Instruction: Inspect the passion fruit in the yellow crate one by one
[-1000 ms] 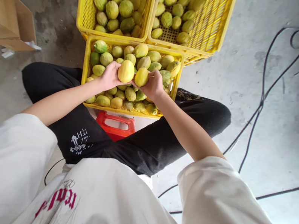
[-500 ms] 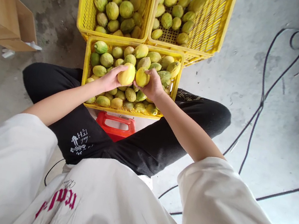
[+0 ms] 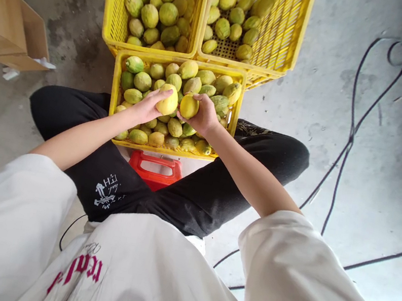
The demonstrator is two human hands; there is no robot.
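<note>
My left hand (image 3: 149, 107) is closed around a large, smooth, pale yellow fruit (image 3: 167, 103), thumb on top. A smaller, deeper yellow fruit (image 3: 189, 106) is gripped in my right hand (image 3: 205, 115), with the thumb over its upper side. The two fruits are side by side with a narrow gap between them. Both hands are above the near yellow plastic crate (image 3: 116, 90), which is full of oval green and yellow fruits (image 3: 175, 127). My palms and some fingers are hidden by the fruits and the backs of my hands.
Beyond stand two more yellow crates, the left one (image 3: 113, 7) and the right one (image 3: 287, 36), both holding green-yellow fruits. A red plastic stool (image 3: 153, 179) shows between my legs. Cardboard boxes (image 3: 3, 15) are at the left; a black cable (image 3: 354, 124) lies on the floor at the right.
The two held fruits have moved slightly apart, and the larger one has tilted a little in my left hand. Otherwise the view has only shifted slightly.
</note>
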